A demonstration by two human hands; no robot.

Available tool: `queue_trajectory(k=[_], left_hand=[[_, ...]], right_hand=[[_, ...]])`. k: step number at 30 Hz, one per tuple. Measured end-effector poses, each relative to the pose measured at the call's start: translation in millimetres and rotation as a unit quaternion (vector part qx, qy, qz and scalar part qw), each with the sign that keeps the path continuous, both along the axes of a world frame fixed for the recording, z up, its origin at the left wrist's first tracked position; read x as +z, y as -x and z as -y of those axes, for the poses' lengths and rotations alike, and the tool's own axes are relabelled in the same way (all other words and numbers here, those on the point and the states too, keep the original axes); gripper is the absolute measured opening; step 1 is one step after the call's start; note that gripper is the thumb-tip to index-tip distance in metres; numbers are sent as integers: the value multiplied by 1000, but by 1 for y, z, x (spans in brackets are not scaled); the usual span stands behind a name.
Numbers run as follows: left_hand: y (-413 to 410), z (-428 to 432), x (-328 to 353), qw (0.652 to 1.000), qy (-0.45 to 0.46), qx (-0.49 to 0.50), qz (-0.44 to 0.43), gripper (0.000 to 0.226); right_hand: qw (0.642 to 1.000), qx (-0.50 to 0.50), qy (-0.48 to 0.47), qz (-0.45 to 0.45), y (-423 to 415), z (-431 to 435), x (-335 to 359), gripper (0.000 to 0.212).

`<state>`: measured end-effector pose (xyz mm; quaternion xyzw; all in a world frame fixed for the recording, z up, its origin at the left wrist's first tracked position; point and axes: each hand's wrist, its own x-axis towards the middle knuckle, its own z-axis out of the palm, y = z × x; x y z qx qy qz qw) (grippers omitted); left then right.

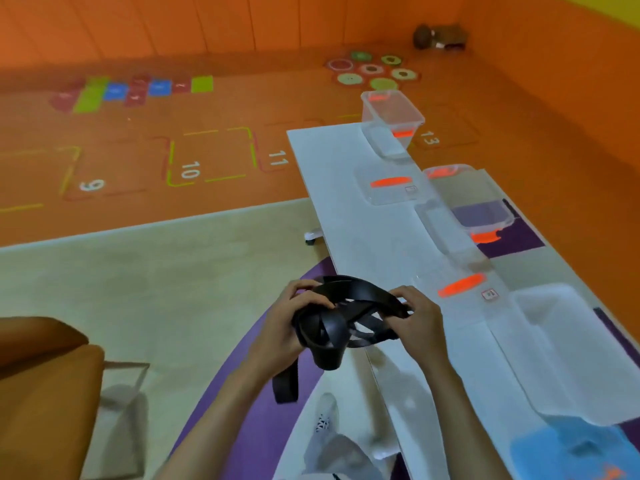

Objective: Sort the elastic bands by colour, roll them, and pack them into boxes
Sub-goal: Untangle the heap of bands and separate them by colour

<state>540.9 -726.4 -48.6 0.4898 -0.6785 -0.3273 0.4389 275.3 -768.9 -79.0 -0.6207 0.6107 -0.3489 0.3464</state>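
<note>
A loose bundle of black elastic bands point(346, 317) hangs in the air at the near left edge of the white table point(339, 168). My left hand point(287, 323) grips its left side and my right hand point(415, 320) pinches its right end. One loop of band point(285, 382) dangles below the left hand. Clear plastic boxes with orange clips stand along the table: one at the far end point(391, 116), one further right point(485, 216), and a large one point(571, 341) near me. Flat clear lids point(391, 185) point(460, 285) lie between them.
A blue lid point(568, 452) lies at the table's near right corner. An orange seat point(45, 393) stands at the left with a clear box point(121, 389) beside it on the floor. The orange floor beyond carries numbered squares. My shoe point(327, 410) shows below the table edge.
</note>
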Motion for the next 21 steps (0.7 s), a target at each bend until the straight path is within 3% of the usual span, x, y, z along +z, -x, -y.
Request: queue_trajectory(k=[4,11,17,21], left_hand=[[-41,75,14,999,20,35,26,41],[-97,193,10,997,27,71,1,53],[-147,320,4,999,28,19,-22,43],[-175,403,5,999,19,-18,-22,49]], right_hand=[[999,39,11,-14,-42,94,14,32],[999,44,20,-9,-107,227,35,14],[999,-11,26,-23,-158,333,31,19],[997,-76,6,-23,-185,389,35,30]])
